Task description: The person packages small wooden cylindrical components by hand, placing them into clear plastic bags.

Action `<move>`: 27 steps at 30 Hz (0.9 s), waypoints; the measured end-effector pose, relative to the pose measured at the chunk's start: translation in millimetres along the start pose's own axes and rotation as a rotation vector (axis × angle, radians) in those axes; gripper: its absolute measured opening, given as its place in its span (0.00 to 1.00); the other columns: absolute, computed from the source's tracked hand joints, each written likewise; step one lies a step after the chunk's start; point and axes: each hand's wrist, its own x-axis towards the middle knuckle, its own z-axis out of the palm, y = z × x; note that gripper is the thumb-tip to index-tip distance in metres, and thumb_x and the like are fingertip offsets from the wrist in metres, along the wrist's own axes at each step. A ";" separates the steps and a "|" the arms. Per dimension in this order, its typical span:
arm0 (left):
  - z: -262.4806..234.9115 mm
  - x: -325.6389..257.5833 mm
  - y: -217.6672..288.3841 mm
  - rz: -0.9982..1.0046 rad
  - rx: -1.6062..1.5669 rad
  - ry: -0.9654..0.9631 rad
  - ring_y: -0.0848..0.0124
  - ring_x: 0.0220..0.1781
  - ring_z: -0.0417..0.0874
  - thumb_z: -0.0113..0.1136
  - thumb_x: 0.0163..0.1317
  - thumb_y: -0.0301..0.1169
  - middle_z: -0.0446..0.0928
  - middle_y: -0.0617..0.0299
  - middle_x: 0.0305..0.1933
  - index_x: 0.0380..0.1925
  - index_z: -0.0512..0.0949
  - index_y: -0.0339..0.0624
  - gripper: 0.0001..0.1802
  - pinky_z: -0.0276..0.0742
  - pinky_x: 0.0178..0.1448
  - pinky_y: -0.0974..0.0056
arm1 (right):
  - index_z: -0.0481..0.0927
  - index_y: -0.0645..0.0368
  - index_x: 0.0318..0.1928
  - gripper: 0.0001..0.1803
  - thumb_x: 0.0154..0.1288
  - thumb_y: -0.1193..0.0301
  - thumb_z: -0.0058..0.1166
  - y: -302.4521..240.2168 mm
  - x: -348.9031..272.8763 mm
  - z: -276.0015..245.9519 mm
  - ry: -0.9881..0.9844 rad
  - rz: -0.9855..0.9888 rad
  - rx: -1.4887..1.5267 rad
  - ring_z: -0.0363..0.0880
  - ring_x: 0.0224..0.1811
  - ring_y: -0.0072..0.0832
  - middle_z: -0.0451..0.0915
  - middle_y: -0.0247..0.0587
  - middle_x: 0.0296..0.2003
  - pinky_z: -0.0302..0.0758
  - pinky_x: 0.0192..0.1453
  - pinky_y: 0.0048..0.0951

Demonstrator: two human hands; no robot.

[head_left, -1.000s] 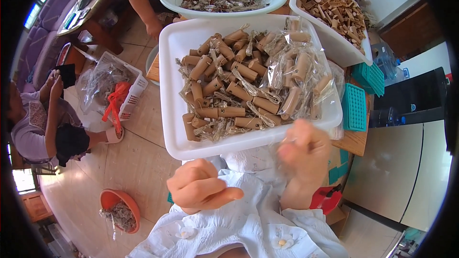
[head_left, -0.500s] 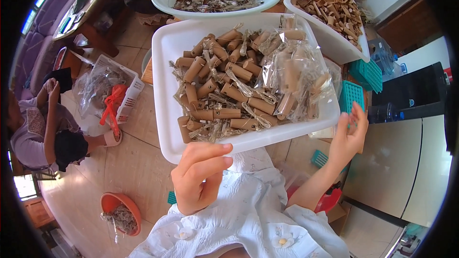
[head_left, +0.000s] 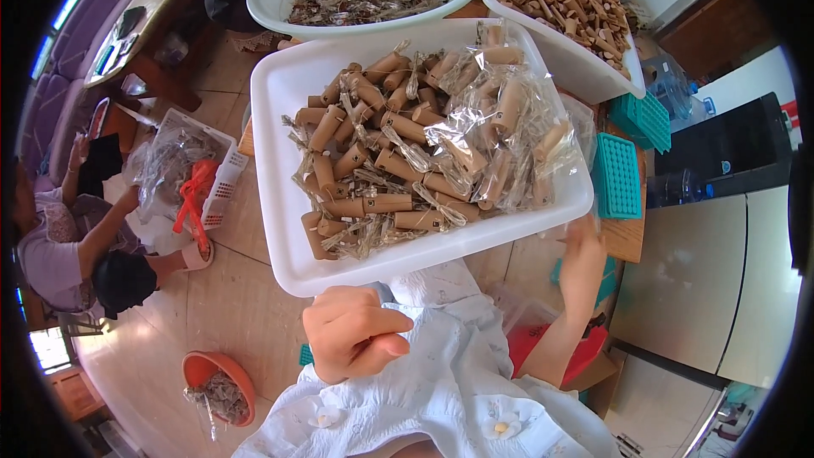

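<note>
A large white tray [head_left: 292,263] lies before me, heaped with short brown cylinders [head_left: 398,165], each with a bundle of pale cord. At its right side, clear plastic bags [head_left: 509,131] cover several of the cylinders. My left hand [head_left: 354,332] is curled closed just below the tray's front edge, over my lap; no object shows in it. Off the tray's front right corner is my right hand [head_left: 585,246], close to the table edge. Motion smears its fingers, and their tips are partly hidden.
Behind the tray stand a pale round basin [head_left: 259,0] of small wrapped pieces and a white bin [head_left: 577,76] of brown pieces. Teal racks [head_left: 619,176] sit at right. On the left, another person [head_left: 72,237] reaches toward a white basket [head_left: 225,182]; an orange bucket [head_left: 246,382] stands on the floor.
My right hand has moved down and left from beside the teal rack toward the tray's corner. My left hand has lowered and curled tighter. The other person's hand has reached toward the basket.
</note>
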 end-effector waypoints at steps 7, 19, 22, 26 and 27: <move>5.4 5.7 -0.1 0.039 -0.058 -0.191 0.74 0.13 0.68 0.61 0.51 0.44 0.69 0.65 0.14 0.22 0.76 0.39 0.17 0.61 0.16 0.71 | 0.57 0.65 0.60 0.28 0.67 0.56 0.30 -9.7 6.7 1.6 0.514 0.033 1.630 0.55 0.64 0.35 0.59 0.44 0.60 0.48 0.64 0.34; 2.0 -0.3 1.6 -0.508 -0.684 -0.252 0.61 0.42 0.79 0.51 0.57 0.49 0.76 0.51 0.43 0.47 0.70 0.31 0.30 0.73 0.47 0.64 | 0.79 0.49 0.39 0.11 0.57 0.62 0.49 -91.4 -45.9 -42.6 -0.046 -1.227 0.663 0.70 0.53 0.37 0.77 0.40 0.43 0.45 0.66 0.44; -12.8 8.2 4.0 -0.448 -0.585 -0.405 0.64 0.40 0.80 0.57 0.54 0.33 0.78 0.53 0.38 0.45 0.73 0.34 0.20 0.75 0.44 0.66 | 0.79 0.51 0.38 0.10 0.55 0.65 0.52 -94.6 -28.8 -54.0 -0.176 -1.292 0.761 0.71 0.52 0.34 0.77 0.36 0.42 0.49 0.64 0.45; -14.4 9.9 6.9 -0.317 -0.362 -0.686 0.62 0.33 0.80 0.57 0.50 0.23 0.78 0.54 0.32 0.41 0.76 0.38 0.15 0.76 0.36 0.65 | 0.79 0.56 0.34 0.08 0.54 0.69 0.54 -112.1 -19.1 -50.7 -0.161 -1.061 1.155 0.75 0.44 0.34 0.79 0.37 0.36 0.63 0.55 0.40; -11.7 8.5 6.5 -0.235 -0.336 -0.755 0.61 0.31 0.79 0.56 0.51 0.22 0.78 0.55 0.31 0.40 0.76 0.39 0.14 0.76 0.34 0.63 | 0.79 0.59 0.30 0.05 0.54 0.70 0.53 -120.2 -20.7 -49.7 0.014 -0.685 1.113 0.77 0.37 0.35 0.80 0.40 0.31 0.67 0.52 0.37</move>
